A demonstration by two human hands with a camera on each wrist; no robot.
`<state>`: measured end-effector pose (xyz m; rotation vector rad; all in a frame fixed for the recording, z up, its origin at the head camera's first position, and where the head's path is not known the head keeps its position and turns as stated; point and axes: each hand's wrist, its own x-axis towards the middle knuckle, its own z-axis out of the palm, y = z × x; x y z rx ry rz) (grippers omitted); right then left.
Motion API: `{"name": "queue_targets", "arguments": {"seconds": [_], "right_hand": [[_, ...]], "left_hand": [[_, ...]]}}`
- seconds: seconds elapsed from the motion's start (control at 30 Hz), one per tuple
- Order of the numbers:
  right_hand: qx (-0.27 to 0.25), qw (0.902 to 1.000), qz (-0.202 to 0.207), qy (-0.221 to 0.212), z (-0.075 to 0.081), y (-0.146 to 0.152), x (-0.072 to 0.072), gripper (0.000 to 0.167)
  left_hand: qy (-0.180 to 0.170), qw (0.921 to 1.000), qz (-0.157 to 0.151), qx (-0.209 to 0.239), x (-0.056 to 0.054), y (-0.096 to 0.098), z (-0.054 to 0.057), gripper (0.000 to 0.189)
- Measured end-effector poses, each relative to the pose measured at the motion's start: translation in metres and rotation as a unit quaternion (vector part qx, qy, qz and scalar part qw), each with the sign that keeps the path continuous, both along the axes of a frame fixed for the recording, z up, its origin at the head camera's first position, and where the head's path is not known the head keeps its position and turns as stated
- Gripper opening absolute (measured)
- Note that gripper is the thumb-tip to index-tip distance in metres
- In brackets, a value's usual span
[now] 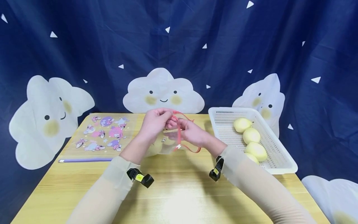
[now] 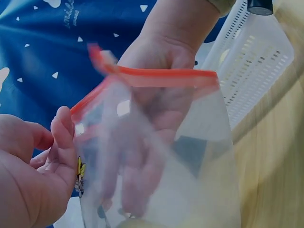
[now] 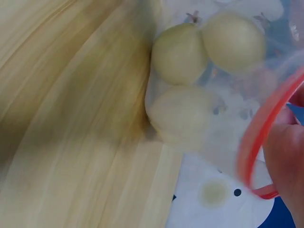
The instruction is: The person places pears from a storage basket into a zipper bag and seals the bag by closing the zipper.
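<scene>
Our left arm (image 1: 99, 189) and right arm (image 1: 268, 186) reach forward and slant inward, the bare wrists showing beyond our pale sleeves (image 1: 92, 202). Our left hand (image 1: 156, 123) pinches, its thumb and fingers bent. Just beside it, our right hand (image 1: 193, 133) holds its fingers stretched and loosely together, pointing downward in the left wrist view.

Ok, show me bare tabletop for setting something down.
Bare tabletop: between the sleeves; also left of the left sleeve, before the purple-zipped bag. Crowded: back middle, with left hand, right hand and red-zipped bag; right, with pears in the basket.
</scene>
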<state>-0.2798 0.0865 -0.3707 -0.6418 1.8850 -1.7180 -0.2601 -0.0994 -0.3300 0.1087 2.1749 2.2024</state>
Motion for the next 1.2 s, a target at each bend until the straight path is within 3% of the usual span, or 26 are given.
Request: {"name": "queue_targets", "arguments": {"seconds": [0.23, 0.43, 0.67, 0.87, 1.2], "right_hand": [[0.076, 0.9954, -0.022, 0.053, 0.008, 0.007, 0.001, 0.049], [0.125, 0.9869, -0.038, 0.094, 0.011, 0.025, -0.001, 0.043], [0.121, 0.9882, -0.046, 0.082, 0.016, 0.052, -0.004, 0.039], [0.118, 0.9848, -0.074, 0.104, 0.021, 0.084, -0.014, 0.036], [0.149, 0.9663, -0.173, 0.118, 0.027, 0.142, -0.032, 0.038]], "left_hand": [[-0.001, 0.9993, 0.018, 0.034, -0.003, -0.007, 0.004, 0.028], [-0.008, 0.9993, 0.014, 0.034, -0.002, -0.013, 0.002, 0.028], [-0.014, 0.9997, 0.004, 0.017, -0.002, -0.013, -0.002, 0.030], [-0.017, 0.9997, -0.012, 0.008, -0.002, -0.013, -0.005, 0.031], [-0.021, 0.9995, -0.024, 0.000, 0.000, -0.014, -0.009, 0.031]]}}
